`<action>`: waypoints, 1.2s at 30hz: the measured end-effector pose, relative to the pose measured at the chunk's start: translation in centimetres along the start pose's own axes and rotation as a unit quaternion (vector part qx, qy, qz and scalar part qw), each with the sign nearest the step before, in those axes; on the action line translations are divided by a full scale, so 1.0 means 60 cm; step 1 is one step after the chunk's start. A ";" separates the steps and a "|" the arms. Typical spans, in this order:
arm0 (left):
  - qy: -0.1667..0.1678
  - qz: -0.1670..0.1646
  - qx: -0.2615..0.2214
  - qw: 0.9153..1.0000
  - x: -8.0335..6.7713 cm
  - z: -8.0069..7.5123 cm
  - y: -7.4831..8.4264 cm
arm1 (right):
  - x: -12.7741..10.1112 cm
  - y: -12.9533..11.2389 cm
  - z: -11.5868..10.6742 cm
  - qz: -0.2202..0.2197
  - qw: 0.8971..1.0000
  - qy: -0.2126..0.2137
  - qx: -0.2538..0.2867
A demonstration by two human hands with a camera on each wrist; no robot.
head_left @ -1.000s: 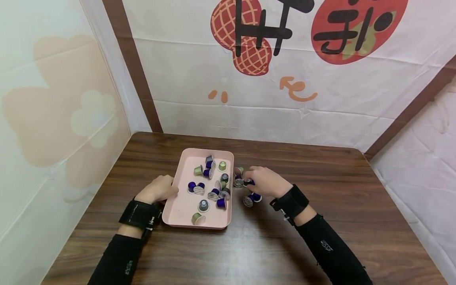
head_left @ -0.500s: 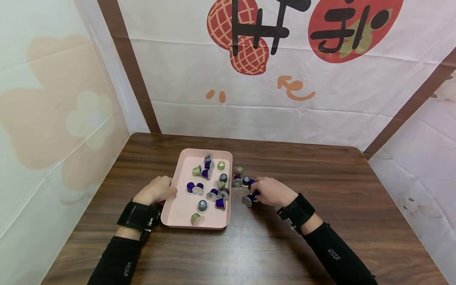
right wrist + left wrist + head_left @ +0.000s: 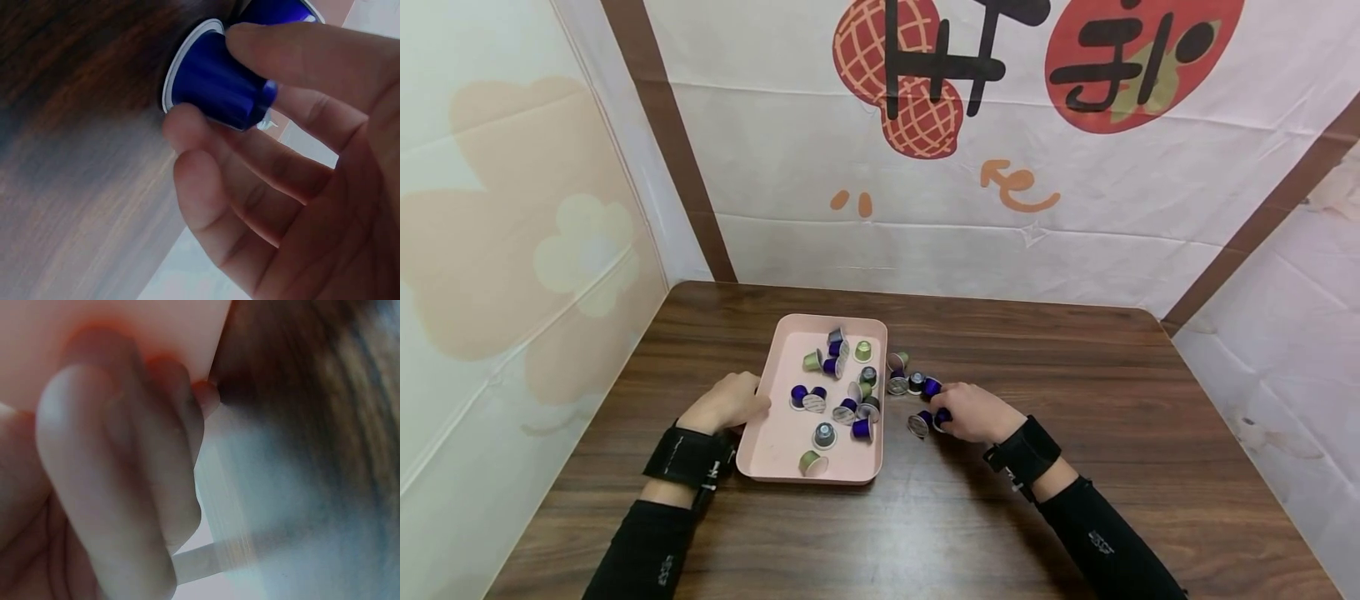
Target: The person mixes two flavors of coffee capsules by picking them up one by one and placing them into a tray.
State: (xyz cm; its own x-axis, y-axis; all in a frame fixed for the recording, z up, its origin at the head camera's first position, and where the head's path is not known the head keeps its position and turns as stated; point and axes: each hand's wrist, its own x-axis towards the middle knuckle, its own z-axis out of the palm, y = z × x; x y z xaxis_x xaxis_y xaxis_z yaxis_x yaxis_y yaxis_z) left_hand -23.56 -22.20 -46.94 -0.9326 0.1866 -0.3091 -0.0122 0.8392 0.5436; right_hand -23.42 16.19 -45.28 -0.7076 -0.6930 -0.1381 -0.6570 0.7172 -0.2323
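My left hand [image 3: 726, 406] grips the left rim of a pink tray [image 3: 771, 457]. In the left wrist view its curled fingers [image 3: 106, 462] press against the tray's underside edge. Several coffee capsules lie scattered in the tray, such as a green one [image 3: 813, 463] and a grey one [image 3: 824, 434]. To the right of the tray, my right hand [image 3: 973, 412] pinches a blue coffee capsule [image 3: 215, 81] between thumb and fingertips. That capsule's pale rim faces the tabletop, close over it. A second blue capsule [image 3: 278, 11] sits just beyond the thumb.
Several more capsules lie on the wooden table [image 3: 1060, 367] between tray and right hand: a blue one on its side [image 3: 918, 424], a dark one [image 3: 916, 382] and a green one [image 3: 898, 360]. A printed cloth [image 3: 775, 150] hangs behind the table.
My right hand has moved off the far capsules, a little right and nearer, and now pinches a blue capsule. The left hand stays at the tray; the view has shifted slightly.
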 end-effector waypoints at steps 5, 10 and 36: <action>-0.006 -0.006 -0.009 1.000 -0.004 -0.001 0.004 | 0.000 0.005 0.001 0.018 1.000 -0.012 0.013; -0.007 -0.003 -0.009 1.000 -0.004 -0.002 0.005 | -0.001 0.009 0.006 0.025 0.999 -0.011 0.021; 0.002 -0.001 0.008 1.000 -0.005 -0.004 0.006 | -0.008 -0.017 -0.036 -0.005 0.997 0.057 0.054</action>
State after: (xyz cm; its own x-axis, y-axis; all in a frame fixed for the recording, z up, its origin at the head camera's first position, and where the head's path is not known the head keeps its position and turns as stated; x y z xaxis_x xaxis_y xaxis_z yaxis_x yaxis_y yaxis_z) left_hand -23.35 -22.09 -46.50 -0.9340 0.1837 -0.3064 -0.0075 0.8474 0.5309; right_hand -22.97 15.94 -42.91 -0.7295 -0.6835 -0.0264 -0.6375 0.6934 -0.3358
